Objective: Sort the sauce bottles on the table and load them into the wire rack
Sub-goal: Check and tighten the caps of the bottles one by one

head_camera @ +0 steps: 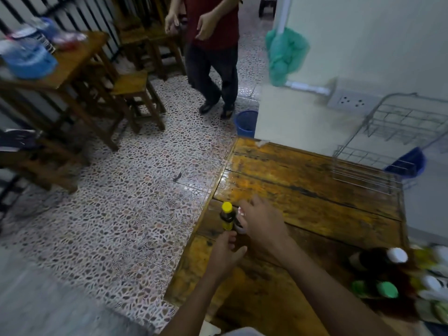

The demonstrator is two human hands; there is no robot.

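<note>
In the head view, two bare arms are reaching forward over a worn wooden bench (303,180). Near the left edge of the bench a dark sauce bottle with a yellow cap (227,215) is standing upright, and just beside it on the right a second small bottle (240,223) is standing, mostly hidden behind the right hand. The left hand (226,257) is hovering just in front of the yellow-capped bottle, with its fingers (230,238) relaxed and a little spread; whether they are touching the bottle, I cannot tell. The right hand (263,220) is lying over the second bottle with the fingers spread and holding nothing that I can see. The wire rack (388,146) is standing at the far right corner of the bench, well apart from both hands, and it is looking blurred. At the near right edge a group of bottles (388,275) with white and green caps is standing close together, also blurred. On the tiled floor behind the bench another person (213,44) is standing, near wooden stools (135,93) and a blue bin (246,123).
</note>
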